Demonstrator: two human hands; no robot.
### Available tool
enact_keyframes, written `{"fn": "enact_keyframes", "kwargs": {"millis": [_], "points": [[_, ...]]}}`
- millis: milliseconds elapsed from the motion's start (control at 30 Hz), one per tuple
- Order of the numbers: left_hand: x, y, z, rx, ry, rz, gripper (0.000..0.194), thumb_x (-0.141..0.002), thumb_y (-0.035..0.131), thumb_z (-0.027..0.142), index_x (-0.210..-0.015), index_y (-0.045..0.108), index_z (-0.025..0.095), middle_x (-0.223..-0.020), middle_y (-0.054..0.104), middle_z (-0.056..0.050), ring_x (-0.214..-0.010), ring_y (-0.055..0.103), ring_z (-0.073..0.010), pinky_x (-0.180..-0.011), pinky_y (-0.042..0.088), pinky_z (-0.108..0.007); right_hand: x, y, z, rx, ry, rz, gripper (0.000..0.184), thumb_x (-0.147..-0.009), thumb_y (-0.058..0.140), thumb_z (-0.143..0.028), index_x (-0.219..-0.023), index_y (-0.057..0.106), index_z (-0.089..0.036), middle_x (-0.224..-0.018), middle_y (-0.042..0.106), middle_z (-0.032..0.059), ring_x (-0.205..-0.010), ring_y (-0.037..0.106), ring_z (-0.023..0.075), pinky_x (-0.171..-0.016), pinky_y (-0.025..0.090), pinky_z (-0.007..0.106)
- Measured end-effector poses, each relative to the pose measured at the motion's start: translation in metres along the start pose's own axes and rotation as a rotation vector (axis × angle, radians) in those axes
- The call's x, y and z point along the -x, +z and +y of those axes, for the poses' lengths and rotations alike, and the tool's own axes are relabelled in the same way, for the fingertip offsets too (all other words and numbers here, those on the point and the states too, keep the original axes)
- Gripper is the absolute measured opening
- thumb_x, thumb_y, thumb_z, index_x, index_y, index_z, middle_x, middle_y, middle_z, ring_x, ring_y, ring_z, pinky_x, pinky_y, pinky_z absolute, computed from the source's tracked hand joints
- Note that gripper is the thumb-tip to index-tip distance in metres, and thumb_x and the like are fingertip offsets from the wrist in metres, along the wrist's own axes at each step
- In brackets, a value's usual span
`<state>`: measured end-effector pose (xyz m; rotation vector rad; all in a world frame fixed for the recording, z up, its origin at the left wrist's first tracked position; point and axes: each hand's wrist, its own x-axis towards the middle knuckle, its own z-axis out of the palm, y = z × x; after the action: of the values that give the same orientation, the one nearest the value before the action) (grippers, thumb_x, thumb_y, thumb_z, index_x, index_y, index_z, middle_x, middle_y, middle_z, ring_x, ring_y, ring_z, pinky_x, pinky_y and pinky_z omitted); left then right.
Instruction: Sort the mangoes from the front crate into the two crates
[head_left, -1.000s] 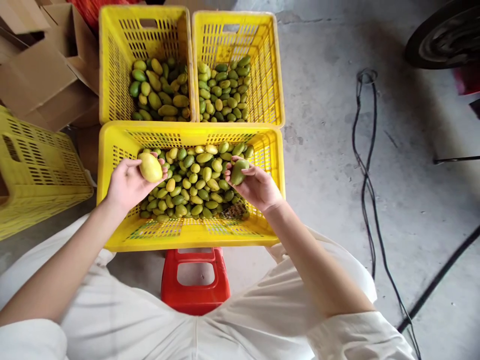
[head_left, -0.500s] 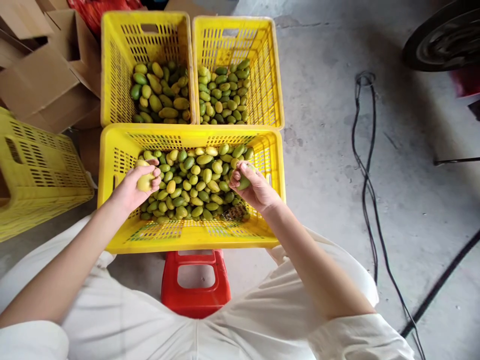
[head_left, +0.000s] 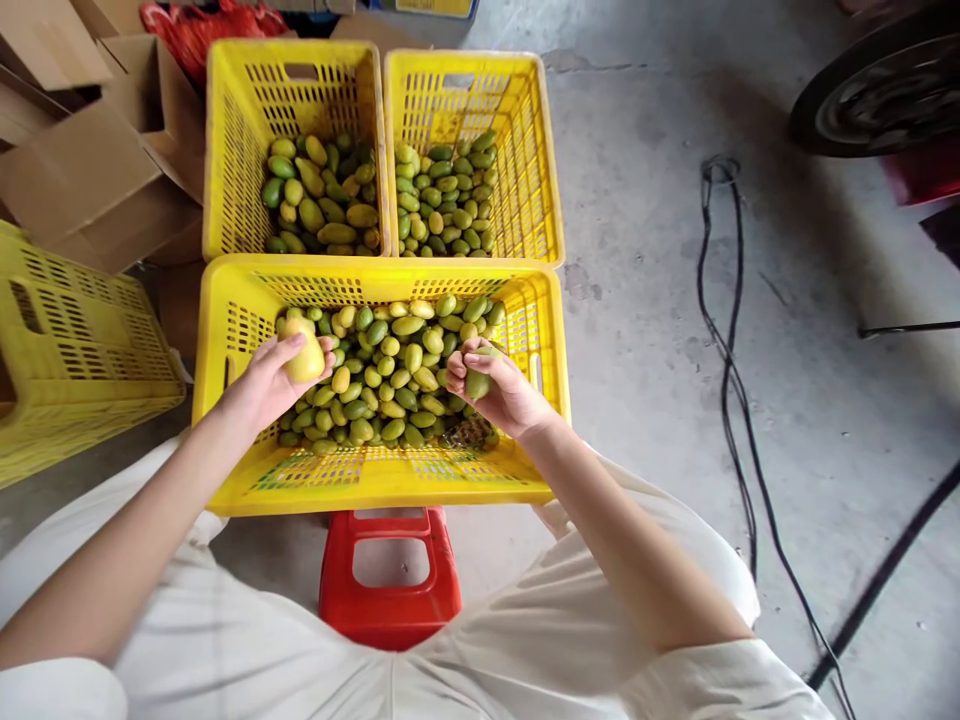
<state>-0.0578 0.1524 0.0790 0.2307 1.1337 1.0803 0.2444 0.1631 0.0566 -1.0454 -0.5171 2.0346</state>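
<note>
My left hand is closed round a yellow mango, above the left side of the near yellow crate. The thumb lies on the fruit and the fingers curl beneath it. Over the crate's right side, my right hand grips a greener mango, partly covered by the fingers and thumb. Below both hands, many small green and yellow mangoes fill the crate's bottom. A brown, patterned piece lies among them at the near right; I cannot make out what it is.
Two more yellow crates, one at far left and one at far right, hold mangoes. Another yellow crate stands left, near cardboard boxes. A red stool is under the near crate. Black cables and a wheel lie right.
My left hand has turned so the yellow mango shows more fully on top. My right hand has shifted slightly left and down, its mango still held. The view has tilted a little.
</note>
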Motion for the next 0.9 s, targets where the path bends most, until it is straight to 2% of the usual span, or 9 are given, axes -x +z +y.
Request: {"fn": "enact_keyframes", "kwargs": {"millis": [167, 267, 367, 500, 567, 667, 767, 833, 900], "points": [[0.001, 0.0, 0.003, 0.037, -0.028, -0.004, 0.024, -0.075, 0.083, 0.015, -0.086, 0.062, 0.021, -0.08, 0.065, -0.001, -0.067, 0.063, -0.012, -0.057, 0.053, -0.019, -0.004, -0.005, 0.001, 0.042, -0.013, 0.014, 0.05, -0.067, 0.103, -0.043, -0.083, 0.06, -0.024, -0.068, 0.057, -0.006, -0.057, 0.047, 0.0097, -0.051, 0.039, 0.024], [0.001, 0.001, 0.007, 0.05, -0.07, 0.002, 0.019, -0.077, 0.077, 0.019, -0.091, 0.065, 0.02, -0.083, 0.067, -0.004, -0.065, 0.064, -0.0132, -0.052, 0.052, -0.019, -0.004, -0.004, 0.0, 0.003, -0.011, -0.006, 0.042, -0.07, 0.099, -0.042, -0.089, 0.066, -0.024, -0.077, 0.064, -0.003, -0.068, 0.059, 0.0133, -0.062, 0.052, 0.027], [0.001, 0.001, 0.008, 0.076, -0.08, -0.024, 0.023, -0.076, 0.072, 0.022, -0.099, 0.068, 0.019, -0.09, 0.072, -0.007, -0.075, 0.072, -0.018, -0.061, 0.061, -0.025, -0.002, 0.0, -0.001, -0.041, -0.009, -0.054, 0.041, -0.069, 0.093, -0.034, -0.103, 0.072, -0.026, -0.094, 0.074, -0.0001, -0.085, 0.07, 0.0194, -0.081, 0.062, 0.036], [0.002, 0.0, 0.003, -0.014, -0.041, -0.048, 0.036, -0.077, 0.08, 0.021, -0.113, 0.071, 0.018, -0.106, 0.077, -0.009, -0.093, 0.077, -0.0215, -0.08, 0.067, -0.03, 0.001, 0.002, 0.0, 0.006, -0.012, -0.094, 0.046, -0.071, 0.098, -0.034, -0.105, 0.068, -0.026, -0.1, 0.077, 0.001, -0.092, 0.073, 0.021, -0.091, 0.061, 0.039], [0.001, -0.002, 0.0, -0.081, -0.021, -0.116, 0.04, -0.076, 0.09, 0.024, -0.111, 0.071, 0.018, -0.104, 0.077, -0.009, -0.09, 0.076, -0.0205, -0.077, 0.066, -0.028, 0.002, 0.002, 0.002, 0.009, -0.009, -0.078, 0.052, -0.067, 0.103, -0.034, -0.099, 0.062, -0.026, -0.091, 0.075, -0.001, -0.083, 0.071, 0.0175, -0.083, 0.059, 0.034], [0.001, -0.003, -0.002, -0.096, -0.022, -0.213, 0.045, -0.066, 0.1, 0.03, -0.097, 0.068, 0.019, -0.088, 0.071, -0.003, -0.073, 0.069, -0.014, -0.062, 0.059, -0.021, 0.002, 0.0, 0.005, 0.001, -0.012, -0.028, 0.058, -0.065, 0.106, -0.032, -0.094, 0.056, -0.026, -0.076, 0.065, -0.0069, -0.063, 0.057, 0.0104, -0.064, 0.048, 0.026], [0.002, -0.003, -0.002, -0.081, -0.024, -0.179, 0.047, -0.063, 0.1, 0.027, -0.091, 0.063, 0.021, -0.081, 0.066, 0.001, -0.063, 0.061, -0.009, -0.052, 0.049, -0.016, 0.0, -0.001, 0.005, 0.016, -0.012, -0.005, 0.057, -0.068, 0.105, -0.036, -0.1, 0.059, -0.026, -0.069, 0.057, -0.0096, -0.055, 0.045, 0.0081, -0.054, 0.036, 0.023], [0.002, -0.002, -0.001, -0.093, -0.024, -0.122, 0.045, -0.064, 0.096, 0.021, -0.094, 0.063, 0.022, -0.084, 0.068, 0.001, -0.062, 0.061, -0.0087, -0.051, 0.048, -0.016, -0.002, -0.001, 0.003, 0.008, -0.02, -0.015, 0.054, -0.07, 0.102, -0.044, -0.104, 0.064, -0.026, -0.072, 0.059, -0.008, -0.057, 0.045, 0.0088, -0.053, 0.036, 0.023], [0.002, -0.002, 0.0, -0.087, -0.029, -0.091, 0.041, -0.068, 0.092, 0.021, -0.098, 0.066, 0.021, -0.085, 0.068, -0.001, -0.062, 0.061, -0.009, -0.051, 0.048, -0.016, -0.003, -0.001, 0.0, -0.028, -0.019, -0.038, 0.048, -0.075, 0.096, -0.051, -0.106, 0.068, -0.026, -0.083, 0.066, -0.0037, -0.065, 0.054, 0.0118, -0.059, 0.045, 0.026]]}}
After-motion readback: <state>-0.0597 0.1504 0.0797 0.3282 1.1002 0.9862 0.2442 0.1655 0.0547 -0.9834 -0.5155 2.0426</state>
